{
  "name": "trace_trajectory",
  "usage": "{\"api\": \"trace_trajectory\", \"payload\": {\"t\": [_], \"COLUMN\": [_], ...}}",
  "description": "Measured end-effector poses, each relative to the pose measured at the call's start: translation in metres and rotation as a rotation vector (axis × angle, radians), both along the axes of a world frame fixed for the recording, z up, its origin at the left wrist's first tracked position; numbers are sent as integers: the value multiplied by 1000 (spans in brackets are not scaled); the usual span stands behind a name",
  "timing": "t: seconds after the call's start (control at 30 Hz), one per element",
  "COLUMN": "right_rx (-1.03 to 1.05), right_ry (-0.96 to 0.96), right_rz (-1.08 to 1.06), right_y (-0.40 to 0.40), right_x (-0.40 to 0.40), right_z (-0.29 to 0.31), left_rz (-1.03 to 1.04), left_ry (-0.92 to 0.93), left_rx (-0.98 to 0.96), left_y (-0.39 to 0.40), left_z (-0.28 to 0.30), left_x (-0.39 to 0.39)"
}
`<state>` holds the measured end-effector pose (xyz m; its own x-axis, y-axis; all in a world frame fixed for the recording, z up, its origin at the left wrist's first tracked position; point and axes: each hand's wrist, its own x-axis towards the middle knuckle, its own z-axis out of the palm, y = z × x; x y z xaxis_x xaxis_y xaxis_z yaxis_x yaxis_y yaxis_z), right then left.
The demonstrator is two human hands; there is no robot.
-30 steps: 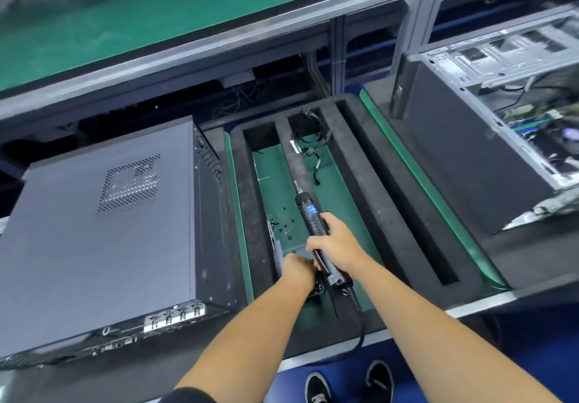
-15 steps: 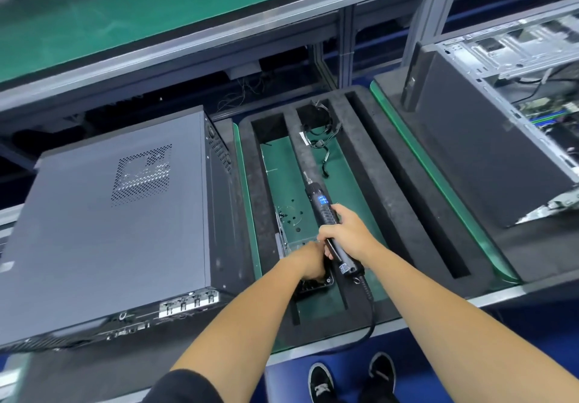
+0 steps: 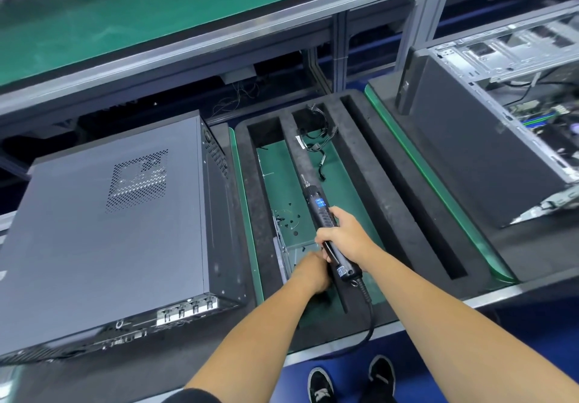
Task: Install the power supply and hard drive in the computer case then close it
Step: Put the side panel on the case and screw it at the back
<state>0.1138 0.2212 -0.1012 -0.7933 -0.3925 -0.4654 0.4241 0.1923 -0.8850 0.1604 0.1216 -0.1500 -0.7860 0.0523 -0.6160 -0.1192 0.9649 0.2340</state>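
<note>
Head: closed case (image 3: 103, 239) left of foam tray (image 3: 372, 164), open case (image 3: 488, 139) right.

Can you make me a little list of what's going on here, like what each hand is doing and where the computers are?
right hand: grips the electric screwdriver
left hand: reaches down into the foam tray; fingers hidden
closed computer case: left of the tray
open computer case: right of the tray
loose screws: in the tray
cables: at the tray's far end
</note>
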Motion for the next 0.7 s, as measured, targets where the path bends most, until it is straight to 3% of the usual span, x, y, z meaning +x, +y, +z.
{"api": "trace_trajectory", "payload": {"t": [0.17, 0.27, 0.5, 0.7], "right_rx": [9, 17, 29, -88], "right_ry": [-2, 8, -18, -64], "right_rz": [13, 14, 15, 60], "right_y": [1, 1, 0, -9], "right_x": [0, -1, 6, 20], "right_z": [0, 1, 8, 36], "left_rz": [-59, 6, 544, 1121], "left_ry": [-62, -39, 255, 451], "left_rx": [-52, -22, 226, 769], "left_y": [-2, -5, -43, -72], "left_z": [4, 24, 76, 116], "left_x": [1, -9, -30, -39]}}
